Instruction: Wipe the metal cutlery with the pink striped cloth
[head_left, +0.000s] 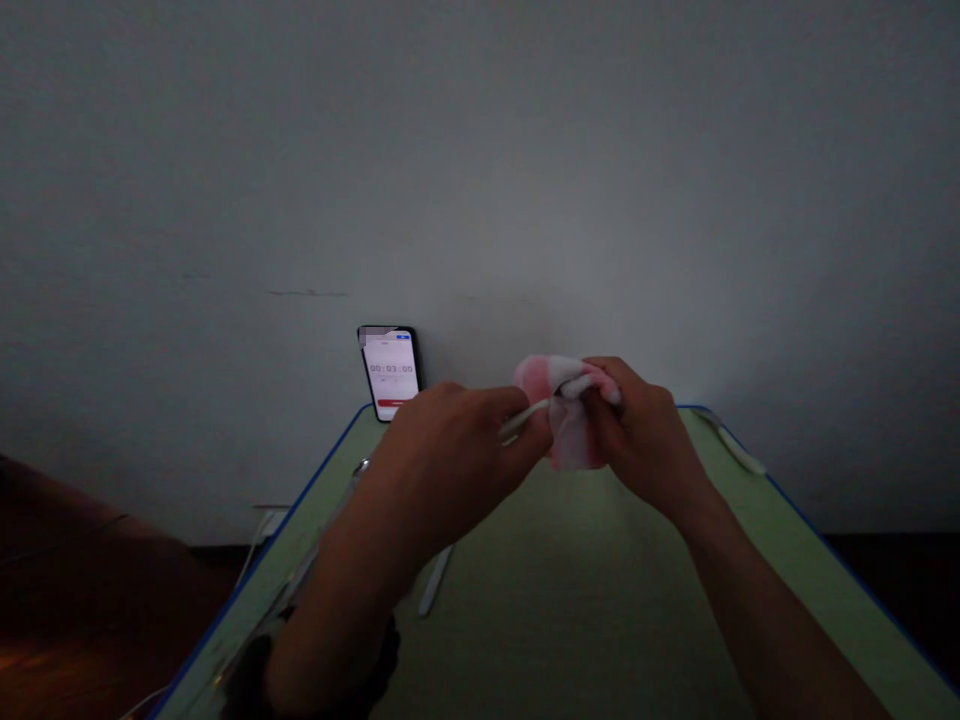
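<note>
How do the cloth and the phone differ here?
The cloth is pink and white; the phone has a black edge and lit screen. The cloth is bunched in the right hand; the phone stands propped near the wall.

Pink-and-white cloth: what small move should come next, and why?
Probably slide the slim pale item slightly through the cloth: the left hand grips the item, while the right hand holds the cloth bunched at its far end.
</note>
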